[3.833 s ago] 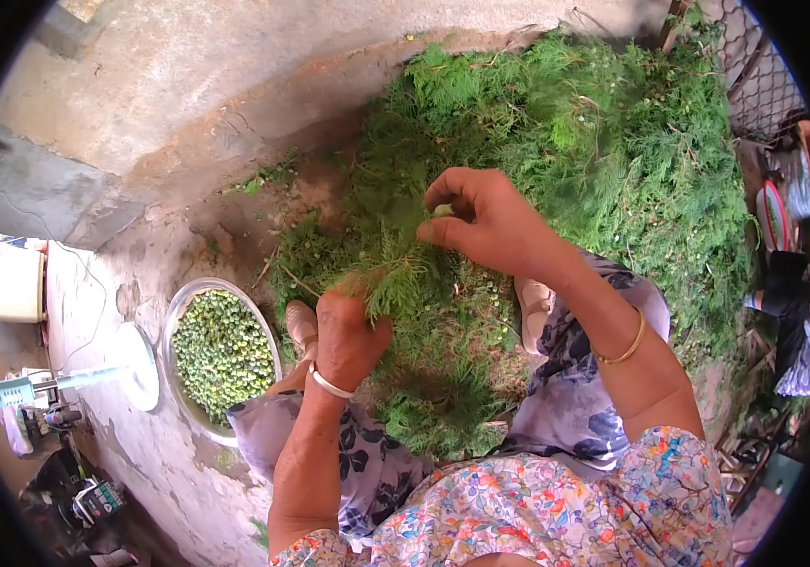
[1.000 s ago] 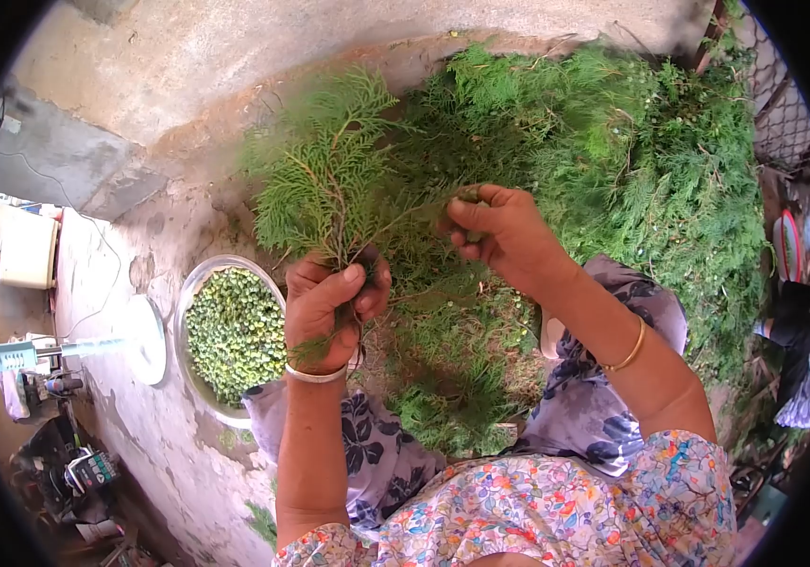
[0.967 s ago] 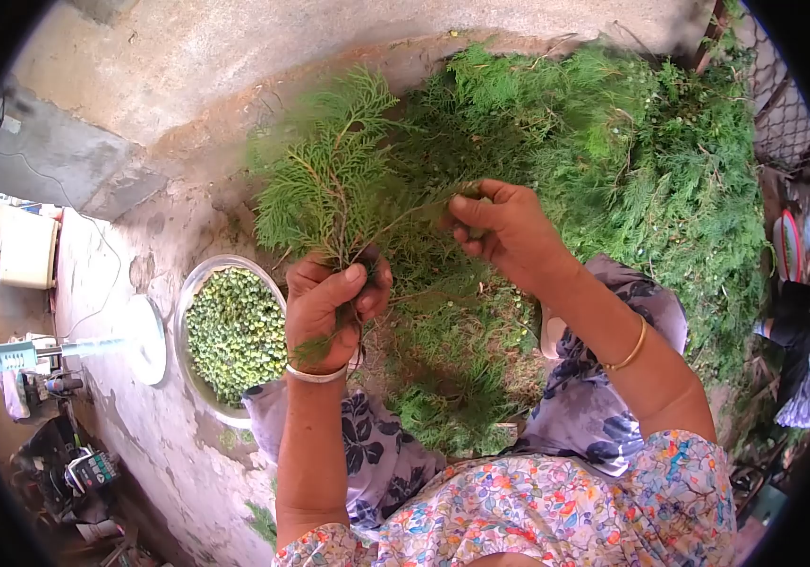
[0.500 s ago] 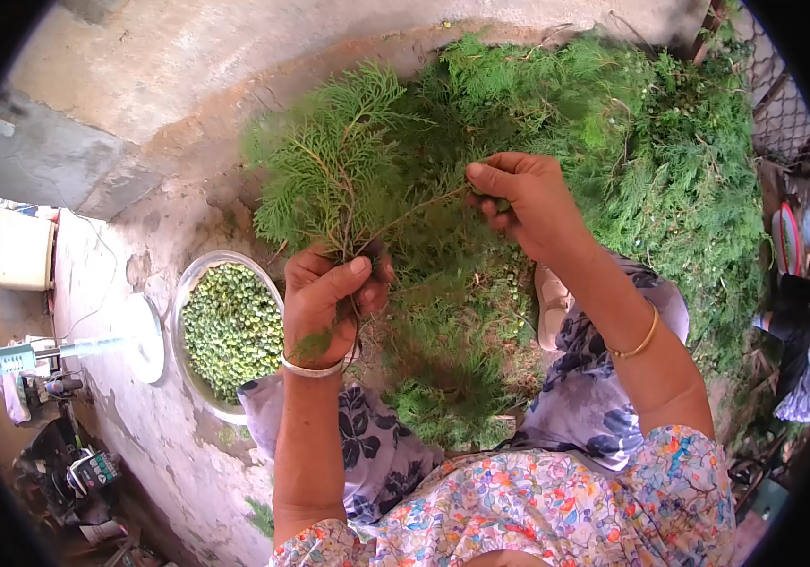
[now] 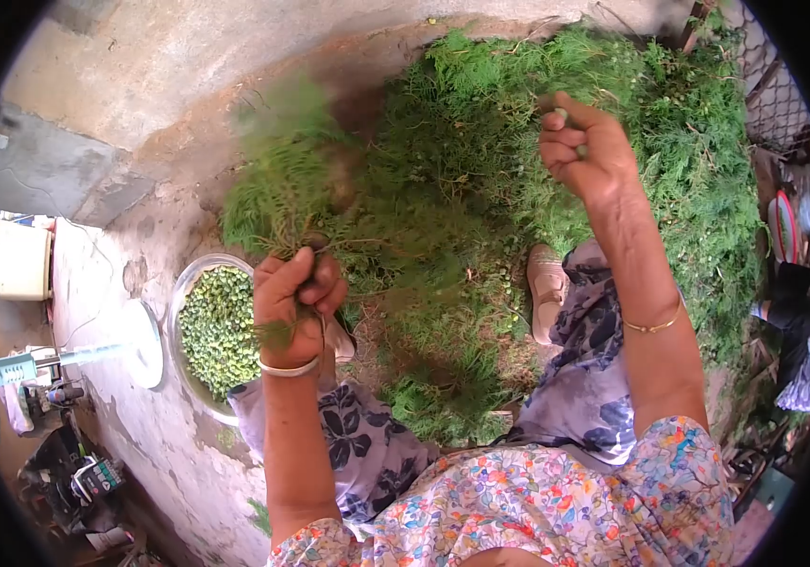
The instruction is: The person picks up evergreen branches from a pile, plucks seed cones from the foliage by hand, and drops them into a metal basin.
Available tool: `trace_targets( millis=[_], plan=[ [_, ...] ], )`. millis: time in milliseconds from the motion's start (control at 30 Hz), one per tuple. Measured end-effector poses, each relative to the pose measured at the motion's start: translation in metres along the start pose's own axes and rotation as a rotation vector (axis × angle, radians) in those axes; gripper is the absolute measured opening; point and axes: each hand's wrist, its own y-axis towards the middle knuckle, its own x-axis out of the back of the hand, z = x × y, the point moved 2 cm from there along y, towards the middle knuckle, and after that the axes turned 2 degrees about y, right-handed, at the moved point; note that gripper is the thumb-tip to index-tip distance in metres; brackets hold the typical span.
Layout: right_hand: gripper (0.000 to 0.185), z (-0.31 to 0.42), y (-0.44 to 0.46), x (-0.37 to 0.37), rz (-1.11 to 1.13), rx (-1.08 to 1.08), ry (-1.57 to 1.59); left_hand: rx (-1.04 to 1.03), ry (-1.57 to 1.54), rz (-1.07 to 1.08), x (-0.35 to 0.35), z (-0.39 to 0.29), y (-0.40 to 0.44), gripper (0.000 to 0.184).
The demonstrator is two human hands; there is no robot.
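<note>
My left hand (image 5: 293, 288) is closed around the stems of a leafy conifer sprig (image 5: 282, 184), whose top is smeared by motion. A silver bangle circles that wrist. Up and to the right, my right hand (image 5: 598, 151) is raised with its fingers curled in. Small green cones (image 5: 581, 151) show between those fingers. Just left of my left hand stands a round basin (image 5: 174, 317), filled with small green cones (image 5: 221, 331).
A large heap of cut conifer branches (image 5: 698, 208) covers the ground ahead and to the right. On the left stands a fan (image 5: 143, 343); tools (image 5: 93, 472) lie below it. A wall (image 5: 235, 57) runs behind, with wire mesh (image 5: 771, 90) at right.
My right hand has moved up and right, away from the sprig, with small cones now showing in its fingers. My left hand and the sprig have shifted slightly left.
</note>
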Motion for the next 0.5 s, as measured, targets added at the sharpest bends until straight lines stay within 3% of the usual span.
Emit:
trace_targets(
  millis=[100,200,267,333,367,400,467,500],
  plan=[
    [0.010,0.000,-0.007,-0.001,0.057,-0.140,0.127,-0.020,-0.161,0.064,0.013,0.004,0.001,0.020],
    [0.008,-0.008,-0.010,-0.002,0.062,-0.195,0.098,0.071,-0.258,-0.043,0.018,0.018,0.007,0.024],
    [0.009,-0.011,-0.011,-0.001,0.072,-0.197,0.089,0.120,-0.288,0.066,0.028,0.032,0.007,0.026],
    [0.009,-0.013,-0.010,0.001,0.134,-0.229,0.052,0.139,0.001,0.023,0.031,0.049,0.001,0.028],
    [0.009,-0.013,-0.012,0.001,0.122,-0.214,0.070,0.214,0.037,0.148,0.032,0.058,-0.007,0.030],
    [0.009,-0.012,-0.012,0.002,0.115,-0.220,0.075,0.223,0.039,0.142,0.037,0.069,-0.017,0.030],
    [0.010,-0.010,-0.010,0.003,0.177,-0.226,0.077,0.475,0.612,0.340,0.047,0.102,-0.036,0.037],
    [0.013,-0.010,-0.010,0.006,0.216,-0.198,0.038,0.433,1.044,0.599,0.060,0.122,-0.038,0.047]
  ],
)
